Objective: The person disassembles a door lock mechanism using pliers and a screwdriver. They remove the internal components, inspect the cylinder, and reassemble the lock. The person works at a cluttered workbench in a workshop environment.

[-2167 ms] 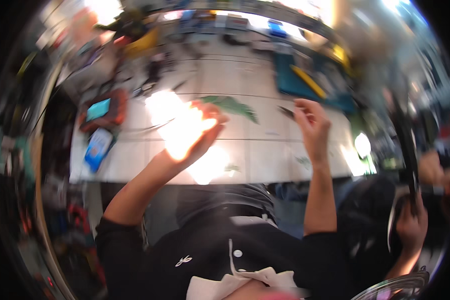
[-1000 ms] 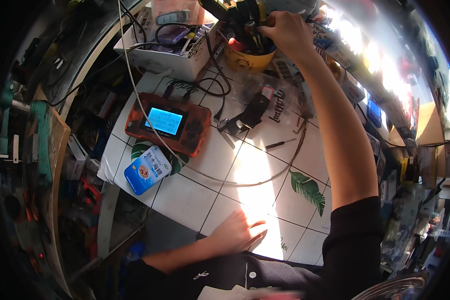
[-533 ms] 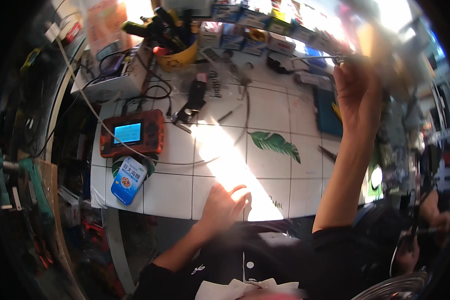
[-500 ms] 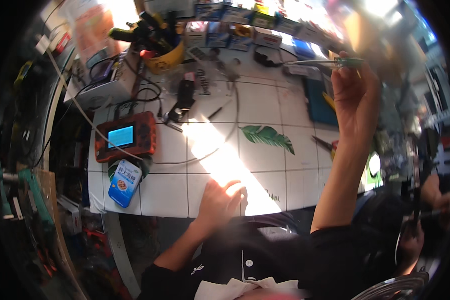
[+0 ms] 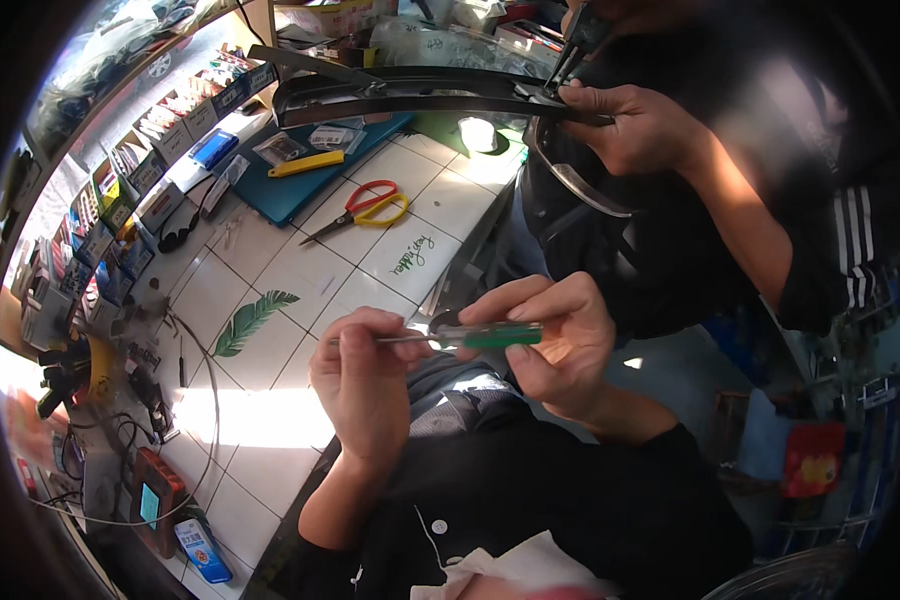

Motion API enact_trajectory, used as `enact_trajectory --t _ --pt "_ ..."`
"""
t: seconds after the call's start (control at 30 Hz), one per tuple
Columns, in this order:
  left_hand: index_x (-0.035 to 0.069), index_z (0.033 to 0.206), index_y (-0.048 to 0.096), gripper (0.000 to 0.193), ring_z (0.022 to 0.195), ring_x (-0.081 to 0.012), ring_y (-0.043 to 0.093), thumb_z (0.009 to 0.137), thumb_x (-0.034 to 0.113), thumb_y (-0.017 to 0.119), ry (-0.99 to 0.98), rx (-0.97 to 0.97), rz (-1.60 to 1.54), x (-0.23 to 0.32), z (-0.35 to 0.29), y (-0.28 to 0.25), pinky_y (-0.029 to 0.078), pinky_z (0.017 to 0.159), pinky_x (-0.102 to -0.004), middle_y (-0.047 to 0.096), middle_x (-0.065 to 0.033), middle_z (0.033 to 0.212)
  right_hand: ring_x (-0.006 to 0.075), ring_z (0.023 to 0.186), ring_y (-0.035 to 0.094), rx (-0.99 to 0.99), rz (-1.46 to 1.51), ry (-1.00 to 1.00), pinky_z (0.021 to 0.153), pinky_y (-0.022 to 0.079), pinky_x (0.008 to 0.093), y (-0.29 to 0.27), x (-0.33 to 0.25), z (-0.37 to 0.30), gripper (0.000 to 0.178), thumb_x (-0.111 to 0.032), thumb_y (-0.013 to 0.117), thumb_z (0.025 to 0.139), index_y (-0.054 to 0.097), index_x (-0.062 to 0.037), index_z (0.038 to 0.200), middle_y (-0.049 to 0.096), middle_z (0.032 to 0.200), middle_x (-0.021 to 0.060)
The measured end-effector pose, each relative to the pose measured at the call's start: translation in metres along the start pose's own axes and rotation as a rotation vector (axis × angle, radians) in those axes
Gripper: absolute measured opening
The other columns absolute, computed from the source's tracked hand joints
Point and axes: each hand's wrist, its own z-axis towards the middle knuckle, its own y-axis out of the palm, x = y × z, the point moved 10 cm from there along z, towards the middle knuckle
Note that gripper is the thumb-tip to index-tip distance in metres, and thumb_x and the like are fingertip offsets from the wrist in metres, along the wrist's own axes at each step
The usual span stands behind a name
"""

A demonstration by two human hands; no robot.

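A screwdriver [image 5: 502, 336] with a green, partly see-through handle lies level in front of my body, near the table's front edge. My right hand [image 5: 573, 352] is closed on the handle, fingertips above and thumb below. My left hand [image 5: 363, 385] pinches the thin metal shaft; its fingers hide the tip. A small dark round thing [image 5: 444, 321] shows behind the screwdriver, and I cannot make out what it is.
Across the table corner a co-worker's hand [image 5: 630, 125] holds a long curved black frame [image 5: 410, 103]. On the tiled table [image 5: 270, 470] lie scissors [image 5: 370, 207], a teal mat [image 5: 280, 195] with a yellow cutter [image 5: 307, 164], an orange device [image 5: 157, 495] and a blue packet [image 5: 202, 550].
The view has turned right, bringing the co-worker and black frame in. My right hand has brought the screwdriver from above the far table to my body; my left hand has taken its shaft.
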Motion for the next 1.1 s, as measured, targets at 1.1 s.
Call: enact_trajectory --t 1.1 --pt "0.014 0.143 0.038 0.086 0.135 -0.0248 0.043 0.073 0.033 0.084 -0.080 -0.263 -0.027 -0.038 0.133 0.079 0.034 0.111 -0.0423 0.038 -0.0186 0.150 0.0184 0.064 0.060 -0.003 -1.565 -0.150 0.058 0.045 0.0251 -0.066 -0.114 0.080 0.024 0.015 0.069 0.069 0.069 0.0092 0.092 0.065 0.074 0.0141"
